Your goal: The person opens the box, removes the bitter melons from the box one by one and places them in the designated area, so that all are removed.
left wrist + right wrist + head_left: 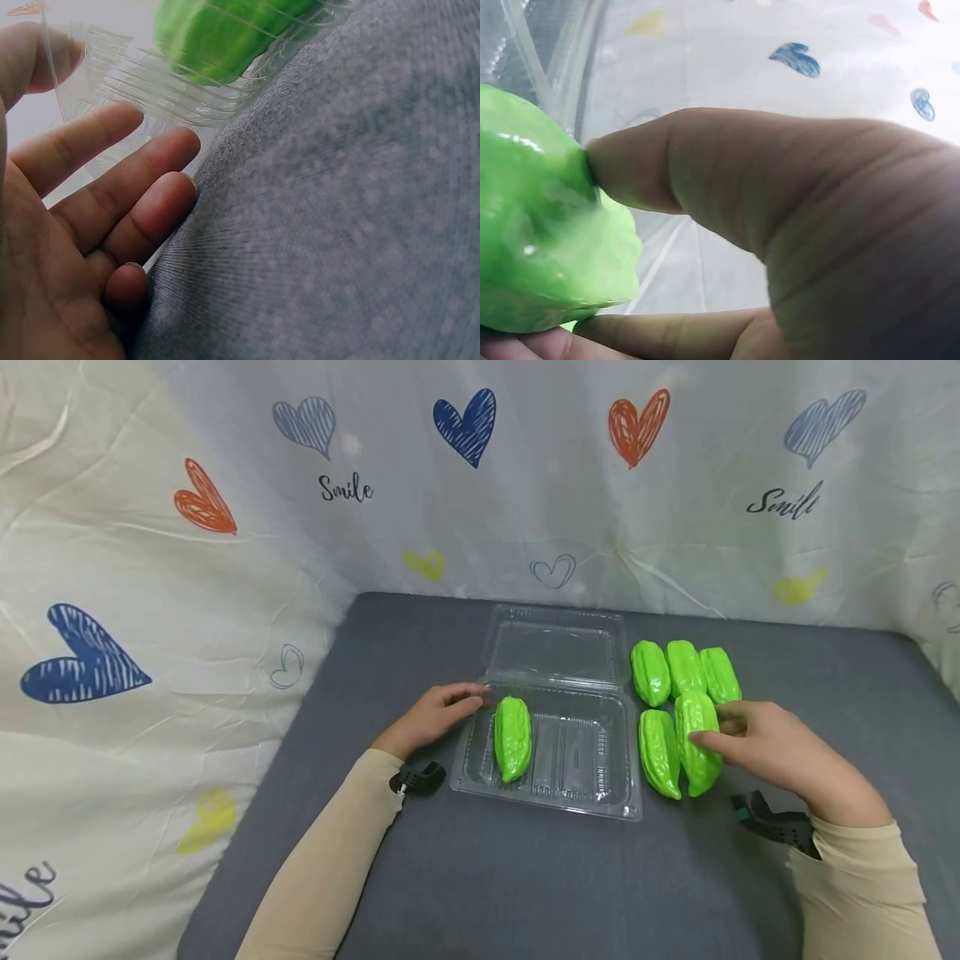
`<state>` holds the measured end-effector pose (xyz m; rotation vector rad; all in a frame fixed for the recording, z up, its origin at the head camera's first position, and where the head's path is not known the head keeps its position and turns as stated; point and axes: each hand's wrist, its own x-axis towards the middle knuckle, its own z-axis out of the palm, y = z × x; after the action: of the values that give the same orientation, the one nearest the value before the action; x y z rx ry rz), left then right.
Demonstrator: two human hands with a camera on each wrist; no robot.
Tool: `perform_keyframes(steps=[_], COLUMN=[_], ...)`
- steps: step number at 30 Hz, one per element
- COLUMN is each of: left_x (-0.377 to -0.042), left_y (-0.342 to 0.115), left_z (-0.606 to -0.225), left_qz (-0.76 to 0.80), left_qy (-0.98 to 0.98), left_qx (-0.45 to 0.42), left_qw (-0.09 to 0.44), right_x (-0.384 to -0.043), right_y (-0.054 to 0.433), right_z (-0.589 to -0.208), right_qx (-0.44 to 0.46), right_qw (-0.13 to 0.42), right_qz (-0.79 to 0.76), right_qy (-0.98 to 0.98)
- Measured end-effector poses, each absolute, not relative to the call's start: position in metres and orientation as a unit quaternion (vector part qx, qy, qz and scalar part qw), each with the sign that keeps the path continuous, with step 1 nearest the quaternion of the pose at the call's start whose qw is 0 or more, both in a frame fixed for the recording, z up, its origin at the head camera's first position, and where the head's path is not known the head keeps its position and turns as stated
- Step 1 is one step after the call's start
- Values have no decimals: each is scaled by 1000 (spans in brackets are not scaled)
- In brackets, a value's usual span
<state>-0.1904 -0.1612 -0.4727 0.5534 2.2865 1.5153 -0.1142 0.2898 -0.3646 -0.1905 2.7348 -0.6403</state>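
Observation:
A clear plastic clamshell box (577, 810) lies with its lid (555, 647) folded back, and one bright green, ridged bitter melon (513, 739) rests in the left side of its base. My left hand (431, 714) is at the box's left rim, fingers loosely extended along the outside wall in the left wrist view; whether they touch it is hard to tell. To the right of the box, my right hand (780, 752) grips another bitter melon (697, 743) between thumb and fingers; the right wrist view shows the thumb (637, 165) pressed on its side.
Beside the held one lies a bitter melon (660, 753), and three more (686, 670) sit in a row behind. Everything stands on a grey cloth-covered table (540, 893). A white curtain (525, 518) printed with hearts hangs along the back and left.

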Motion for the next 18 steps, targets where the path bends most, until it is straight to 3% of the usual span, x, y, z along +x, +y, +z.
perform_keyframes(steps=[18], left_x=[-190], left_y=[-161], left_z=[-473], left_qz=[533], left_qy=[806], left_qx=[194], left_qw=[170], right_x=[-116], right_y=[302], right_z=[-374], right_qx=[-54], right_qw=[230], right_qz=[-261], right_qy=[936])
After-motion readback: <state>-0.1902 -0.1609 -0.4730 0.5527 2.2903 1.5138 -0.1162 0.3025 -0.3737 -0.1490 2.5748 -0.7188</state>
